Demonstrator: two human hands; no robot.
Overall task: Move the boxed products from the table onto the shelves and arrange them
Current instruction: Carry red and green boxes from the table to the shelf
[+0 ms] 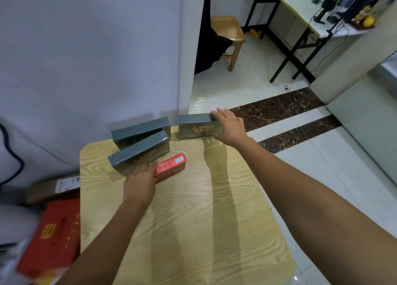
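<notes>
White-tiled room, pale wood-grain surface (193,231): the person's right hand (231,126) clasped the right end of the far-right grey box (198,128), fingers over its top and thumb on its front face. That box stood at the surface's far edge, near the far right corner. The left hand (139,182) lay against the near end of the front grey box (137,155), its thumb side touching the end of the red box (171,166); whether it had closed on either could not be told. The front grey box stood on its long edge just in front of the back grey box (139,130), both toward the far left corner. The red box lay flat beside them, nearer the middle. No shelves were in view, and all four boxes were on the surface, so the move looked barely begun. Done well, the right hand would need a firm squeeze before lifting, since the film wrap looked slippery. The left would do best to settle on one box, not two. Off the left edge, on the floor, sat a red gift bag (53,231) and a brown carton (53,188).
</notes>
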